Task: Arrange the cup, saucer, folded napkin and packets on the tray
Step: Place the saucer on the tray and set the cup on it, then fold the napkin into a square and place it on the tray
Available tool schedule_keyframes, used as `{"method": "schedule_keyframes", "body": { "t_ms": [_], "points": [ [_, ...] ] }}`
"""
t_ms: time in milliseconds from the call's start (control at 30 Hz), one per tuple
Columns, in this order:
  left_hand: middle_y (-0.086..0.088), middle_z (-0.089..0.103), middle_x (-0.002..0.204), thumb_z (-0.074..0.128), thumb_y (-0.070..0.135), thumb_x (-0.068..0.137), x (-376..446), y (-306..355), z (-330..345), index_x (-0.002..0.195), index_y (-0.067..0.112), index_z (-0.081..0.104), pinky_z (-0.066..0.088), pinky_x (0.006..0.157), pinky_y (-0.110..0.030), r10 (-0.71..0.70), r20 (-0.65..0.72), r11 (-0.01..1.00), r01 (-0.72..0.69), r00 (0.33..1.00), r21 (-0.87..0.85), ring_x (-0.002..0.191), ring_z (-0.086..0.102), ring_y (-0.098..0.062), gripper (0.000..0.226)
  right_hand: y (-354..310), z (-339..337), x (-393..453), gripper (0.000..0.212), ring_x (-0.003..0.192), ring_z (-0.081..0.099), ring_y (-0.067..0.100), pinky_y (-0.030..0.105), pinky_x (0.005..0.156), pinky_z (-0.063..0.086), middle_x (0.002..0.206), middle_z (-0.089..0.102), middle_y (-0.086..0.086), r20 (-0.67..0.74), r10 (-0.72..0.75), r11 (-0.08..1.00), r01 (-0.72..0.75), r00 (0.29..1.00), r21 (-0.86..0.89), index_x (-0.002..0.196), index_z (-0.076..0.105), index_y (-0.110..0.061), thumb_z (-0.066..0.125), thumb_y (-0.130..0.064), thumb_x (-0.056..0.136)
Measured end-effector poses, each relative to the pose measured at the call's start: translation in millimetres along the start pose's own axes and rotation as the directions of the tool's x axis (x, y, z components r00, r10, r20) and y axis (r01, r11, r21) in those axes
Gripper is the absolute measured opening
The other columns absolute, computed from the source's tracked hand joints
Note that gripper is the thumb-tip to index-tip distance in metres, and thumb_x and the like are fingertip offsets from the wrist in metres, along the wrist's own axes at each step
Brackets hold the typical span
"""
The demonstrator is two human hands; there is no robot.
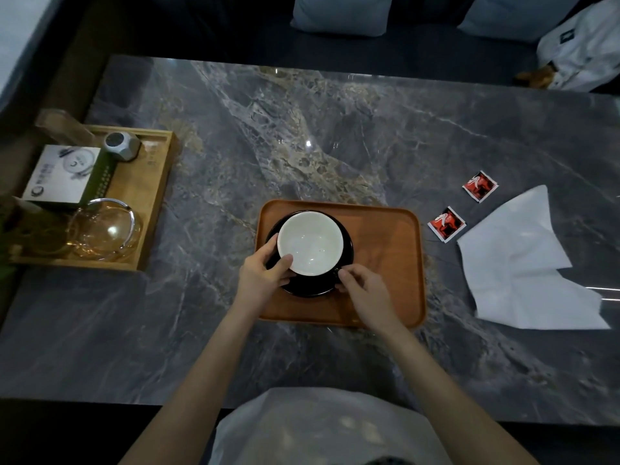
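Note:
A brown wooden tray (385,250) lies at the middle of the marble table. On its left half sits a black saucer (308,288) carrying a cup (310,243), white inside and dark outside. My left hand (263,275) grips the cup's left side, thumb on the rim. My right hand (364,290) pinches the cup's handle at the saucer's near right edge. Two red packets (447,224) (480,186) lie on the table right of the tray. A white napkin (526,263) lies spread out and crumpled further right.
A lighter wooden tray (151,203) at the left table edge holds a glass teapot (105,229), a white and green box (65,176) and a grey faceted object (121,146). Cushions and a white bag (583,52) sit on the bench beyond the table.

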State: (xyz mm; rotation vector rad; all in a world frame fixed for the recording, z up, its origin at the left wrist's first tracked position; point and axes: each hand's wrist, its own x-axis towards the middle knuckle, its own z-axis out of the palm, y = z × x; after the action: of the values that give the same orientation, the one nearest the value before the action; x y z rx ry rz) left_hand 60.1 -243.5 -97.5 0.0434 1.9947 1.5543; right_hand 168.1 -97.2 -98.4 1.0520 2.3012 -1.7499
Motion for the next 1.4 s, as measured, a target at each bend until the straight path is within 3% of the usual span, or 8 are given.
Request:
{"method": "schedule_keyframes", "body": {
  "t_ms": [133, 333, 433, 533, 800, 900, 1067, 1400],
  "points": [
    [-0.006, 0.059, 0.113, 0.057, 0.016, 0.086, 2, -2, -2, 0.133, 0.021, 0.040, 0.058, 0.057, -0.020, -0.005, 0.013, 1.000, 0.004, 1.000, 0.016, 0.065, 0.070, -0.005, 0.051, -1, 0, -2, 0.017, 0.077, 0.060, 0.012, 0.010, 0.068, 0.046, 0.088, 0.065, 0.006, 0.007, -0.008, 0.999, 0.007, 1.000, 0.043, 0.094, 0.064, -0.009, 0.048, -0.017, 0.092],
    [-0.005, 0.061, 0.108, 0.059, 0.019, 0.085, -2, 4, -1, 0.130, 0.017, 0.045, 0.057, 0.061, -0.025, 0.077, -0.042, 0.977, -0.067, 0.996, 0.204, 0.062, 0.066, 0.003, 0.048, 0, 1, -5, 0.015, 0.086, 0.063, 0.018, 0.034, 0.081, 0.051, 0.095, 0.067, 0.007, -0.015, -0.009, 0.998, 0.010, 1.000, 0.057, 0.095, 0.062, -0.016, 0.048, -0.021, 0.092],
    [-0.019, 0.066, 0.108, 0.063, 0.019, 0.082, -3, 9, -1, 0.126, 0.009, 0.049, 0.043, 0.064, -0.010, 0.167, -0.062, 0.916, -0.132, 0.984, 0.379, 0.080, 0.063, -0.022, 0.047, 1, 1, -4, 0.011, 0.085, 0.064, 0.014, 0.034, 0.083, 0.054, 0.101, 0.066, 0.008, -0.040, 0.013, 0.996, -0.009, 0.999, 0.084, 0.097, 0.060, -0.020, 0.051, -0.022, 0.091],
    [-0.021, 0.067, 0.105, 0.067, 0.019, 0.079, -4, 14, -2, 0.123, 0.005, 0.053, 0.038, 0.063, -0.007, 0.232, -0.063, 0.870, -0.178, 0.971, 0.459, 0.075, 0.057, -0.017, 0.049, 2, 0, -5, 0.009, 0.084, 0.064, 0.017, 0.037, 0.083, 0.054, 0.092, 0.067, 0.006, -0.053, 0.006, 0.997, -0.002, 0.999, 0.074, 0.088, 0.061, -0.022, 0.052, -0.022, 0.090],
    [-0.009, 0.060, 0.117, 0.059, 0.031, 0.083, -9, 40, 7, 0.118, 0.014, 0.055, 0.048, 0.079, -0.038, 0.360, -0.008, 0.612, -0.230, 0.933, 0.757, 0.103, 0.057, -0.026, 0.039, -3, -11, -6, 0.016, 0.081, 0.062, 0.020, 0.039, 0.082, 0.051, 0.076, 0.062, -0.002, -0.078, 0.048, 0.997, -0.043, 0.996, 0.062, 0.079, 0.058, -0.024, 0.051, -0.015, 0.089],
    [-0.009, 0.063, 0.111, 0.058, 0.029, 0.084, -9, 52, 19, 0.107, 0.012, 0.062, 0.045, 0.079, -0.033, 0.398, 0.052, 0.618, -0.309, 0.916, 0.723, 0.099, 0.058, -0.024, 0.029, -5, -25, -10, 0.016, 0.070, 0.059, 0.015, 0.026, 0.073, 0.048, 0.070, 0.060, -0.004, -0.082, 0.049, 0.998, -0.046, 0.995, 0.045, 0.078, 0.057, -0.023, 0.051, -0.015, 0.090],
    [-0.006, 0.072, 0.091, 0.057, 0.024, 0.085, -10, 75, 60, 0.092, 0.010, 0.068, 0.039, 0.062, -0.012, 0.364, 0.230, 0.687, -0.427, 0.903, 0.588, 0.078, 0.060, -0.012, 0.019, -4, -71, -15, 0.010, 0.075, 0.062, 0.014, 0.034, 0.077, 0.049, 0.076, 0.065, 0.002, -0.138, -0.012, 1.000, 0.011, 0.990, -0.008, 0.083, 0.063, -0.015, 0.054, -0.013, 0.088],
    [-0.004, 0.069, 0.088, 0.060, 0.019, 0.083, -18, 97, 195, 0.095, 0.013, 0.066, 0.041, 0.071, -0.019, 0.380, 0.319, 0.758, -0.490, 0.868, 0.430, 0.081, 0.061, -0.015, 0.015, 23, -217, -22, 0.011, 0.062, 0.060, 0.001, 0.011, 0.060, 0.045, 0.078, 0.066, 0.003, -0.367, -0.065, 0.998, 0.056, 0.928, -0.035, 0.088, 0.064, -0.013, 0.054, -0.011, 0.087]
  ]
}}
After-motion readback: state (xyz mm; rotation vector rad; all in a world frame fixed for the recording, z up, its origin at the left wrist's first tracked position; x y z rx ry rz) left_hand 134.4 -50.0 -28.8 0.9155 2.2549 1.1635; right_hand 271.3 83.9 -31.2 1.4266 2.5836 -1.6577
